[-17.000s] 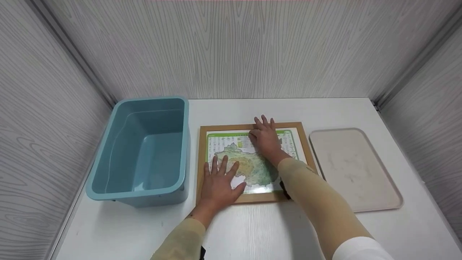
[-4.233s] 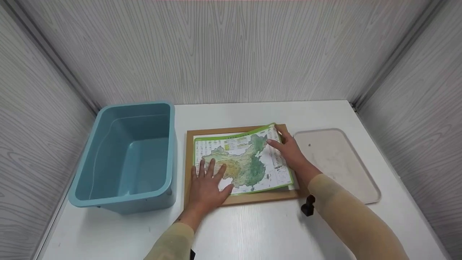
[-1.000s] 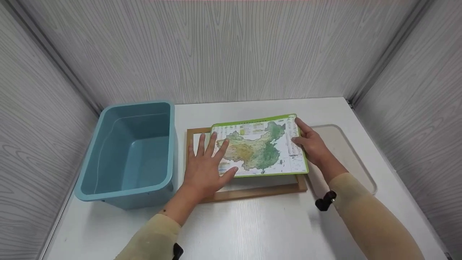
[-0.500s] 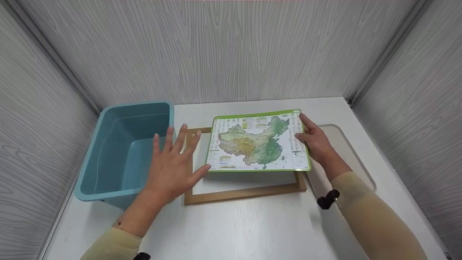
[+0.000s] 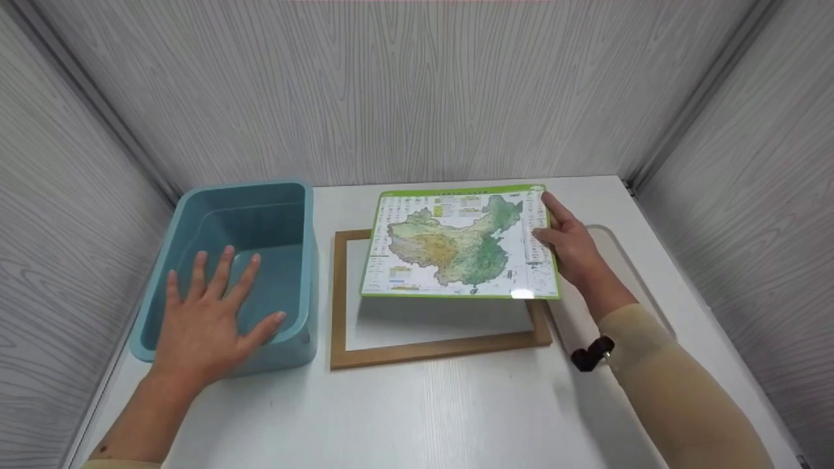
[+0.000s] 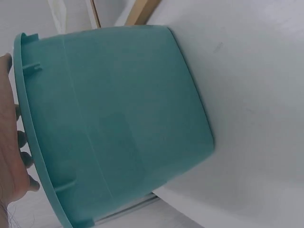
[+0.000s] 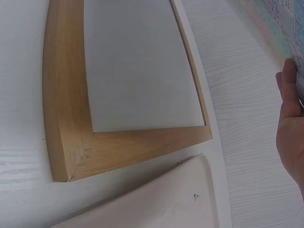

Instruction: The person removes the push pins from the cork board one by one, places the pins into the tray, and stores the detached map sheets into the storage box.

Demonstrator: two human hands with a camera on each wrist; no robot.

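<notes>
The white surface (image 5: 456,410) carries 3 resting things, and the biggest is the teal bin (image 5: 241,273) at the left. The left hand (image 5: 208,319) hovers over the bin's near rim with its fingers spread and straight; its grip is released and it holds nothing. Whether the palm touches the rim cannot be told from the head view, and the left wrist view shows only the bin's outer wall with the hand beside its rim.

Next in size is the beige tray (image 5: 625,273) at the right, lying flat and partly hidden behind the right forearm. Between bin and tray sits the wooden frame (image 5: 339,306), its white backing bare.

The map board (image 5: 456,244) is in the air, above the far half of the frame and tilted with its near edge lower. The right hand (image 5: 570,251) grasps it by the right edge alone, thumb on the printed face and fingers beneath.

My judgement on doing this step well: a 1-edge grip leaves the free left edge prone to sag or swing, so the board should be kept close to level and moved slowly, with its corners clear of the frame. The thumb should stay on the margin. If the bin is to receive it, the left hand could steady the rim.
</notes>
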